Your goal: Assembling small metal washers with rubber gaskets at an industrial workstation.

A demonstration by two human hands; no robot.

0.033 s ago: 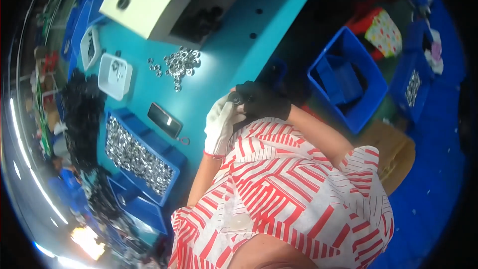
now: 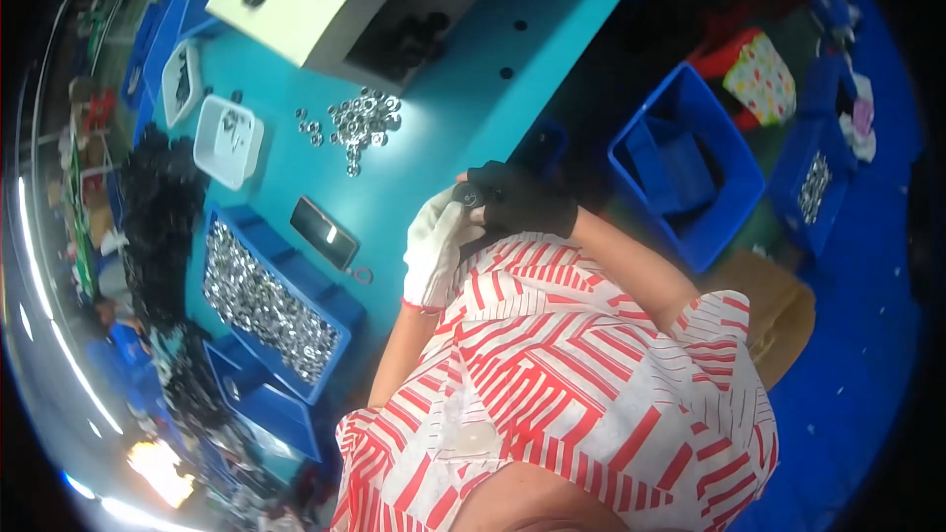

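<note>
My left hand (image 2: 432, 246), in a white glove, meets my right hand (image 2: 522, 201), in a black glove, just in front of my body at the table's edge. Between their fingers is a small round black part (image 2: 470, 198) with a lighter mark on its face. Both hands are closed around it, and the fingertips partly cover it. Beyond them on the teal table (image 2: 414, 153) lies a loose pile of shiny metal ring-like parts (image 2: 363, 120).
Left of my hands are a phone (image 2: 324, 232), a blue bin of shiny metal parts (image 2: 266, 300) and a white tray (image 2: 227, 143). A cream box (image 2: 325, 0) with black round parts stands at the far side. Blue crates (image 2: 705, 236) stand to the right, beside a brown cardboard piece (image 2: 783, 315).
The view has shifted slightly, so the table items sit a little differently in the picture. Both hands keep their grip on the black part.
</note>
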